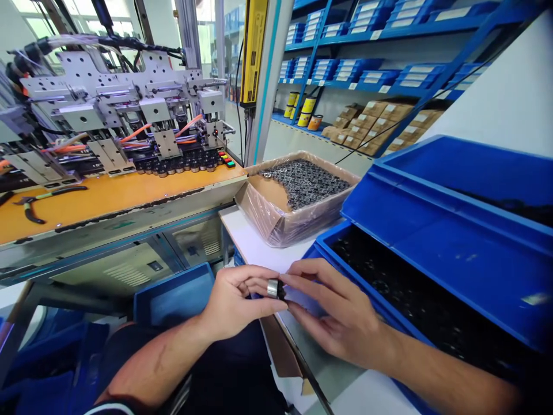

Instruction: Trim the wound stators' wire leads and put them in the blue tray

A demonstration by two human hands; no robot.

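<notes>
Between my two hands is a small silver metal cylinder [272,288] with a black part [281,290] at its right end. My left hand [237,300] grips the cylinder, its thumb below and its fingers behind and above. From the right, the thumb and fingertips of my right hand [339,314] close around the black part, which they partly hide. Both hands are over the edge of the white table [242,230], left of a blue bin [332,233] holding many small black parts.
A plastic-lined carton [298,222] of small metal-and-black parts stands beyond my hands. Another blue bin [432,219] is stacked at the right. Back left, a machine [116,104] stands on an orange worktop [103,207] with pliers [32,207]. A blue tray [173,297] sits lower left.
</notes>
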